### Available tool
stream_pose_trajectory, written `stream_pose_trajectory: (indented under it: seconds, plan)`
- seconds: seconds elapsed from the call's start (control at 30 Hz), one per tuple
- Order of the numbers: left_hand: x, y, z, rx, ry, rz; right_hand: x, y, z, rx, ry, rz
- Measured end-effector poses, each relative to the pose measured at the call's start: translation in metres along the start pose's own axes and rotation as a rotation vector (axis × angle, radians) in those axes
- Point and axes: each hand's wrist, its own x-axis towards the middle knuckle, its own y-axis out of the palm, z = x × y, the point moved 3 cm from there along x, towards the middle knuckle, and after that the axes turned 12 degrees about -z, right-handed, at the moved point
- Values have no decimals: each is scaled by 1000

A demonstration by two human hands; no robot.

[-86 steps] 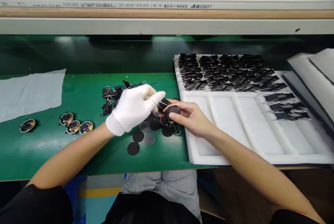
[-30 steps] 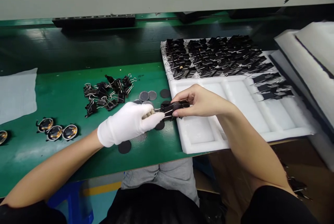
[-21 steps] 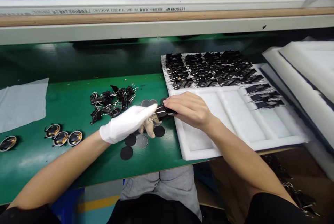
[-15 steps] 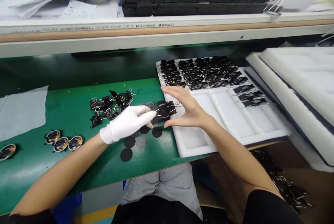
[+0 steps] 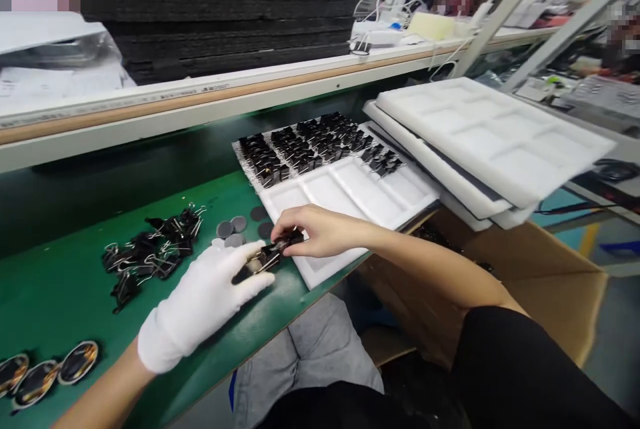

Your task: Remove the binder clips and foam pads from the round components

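Observation:
My left hand [image 5: 215,289], in a white glove, has its thumb and fingers around a black binder clip [image 5: 270,255] with wire handles. The bare right hand [image 5: 305,232] pinches the dark assembly at its right end, over the near left corner of a white foam tray [image 5: 320,269]. Part of what is held is hidden by the fingers. Black and grey discs [image 5: 239,223] lie on the green table just beyond my hands. A pile of black binder clips [image 5: 150,249] is left of them. Rows of clipped pieces [image 5: 310,142] fill the tray's far part.
Round ornate pieces [image 5: 79,361] lie at the near left of the green table [image 5: 65,282]. Stacked white foam trays [image 5: 480,129] stand at the right, above a cardboard box [image 5: 550,282]. A shelf edge [image 5: 200,102] runs across the back.
The view has swung to the right. My right hand has closed from a wide-open pose onto the clipped assembly, and my left fingers have spread somewhat around it.

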Motion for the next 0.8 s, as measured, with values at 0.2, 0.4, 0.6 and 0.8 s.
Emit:
stream_pose_trajectory:
  seconds: [0.2, 0.4, 0.6, 0.8]
  plan:
    - [-27, -3, 22, 12, -19, -92, -52, -101, -38, -264, -105, -231]
    - [-64, -15, 70, 53, -267, -188, -119, -220, -126, -538, 249, -266]
    - [-72, -2, 75, 12, -254, -127, -141, -225, -160, -763, 339, -211]
    - [-79, 3, 79, -10, -280, -19, -140, -226, -174, -921, 317, -83]
